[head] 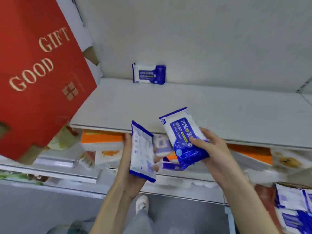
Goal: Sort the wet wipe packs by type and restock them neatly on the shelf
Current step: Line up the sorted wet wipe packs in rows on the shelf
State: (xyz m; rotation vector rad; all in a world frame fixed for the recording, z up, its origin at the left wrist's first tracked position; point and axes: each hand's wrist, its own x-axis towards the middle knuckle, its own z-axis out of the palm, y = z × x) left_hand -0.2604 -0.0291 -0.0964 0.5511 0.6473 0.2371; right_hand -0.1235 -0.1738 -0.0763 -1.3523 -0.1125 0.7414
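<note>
My left hand (133, 168) grips a blue-and-white wet wipe pack (142, 151), held upright with its back facing me. My right hand (209, 146) holds a second pack (181, 132), label up, reading "75% Alcohol Wipes"; thumb and fingers curl round its blue lower end. Both packs hover just in front of the white shelf (185, 107). One more alcohol wipe pack (148, 74) stands upright against the shelf's back wall. Several further packs (293, 208) lie at the lower right.
A large red "GOOD GIFT" box (37, 76) leans over the shelf's left end. The lower shelves hold orange-and-white packages (101, 139) and other goods. Below are grey floor and my shoe (142, 204).
</note>
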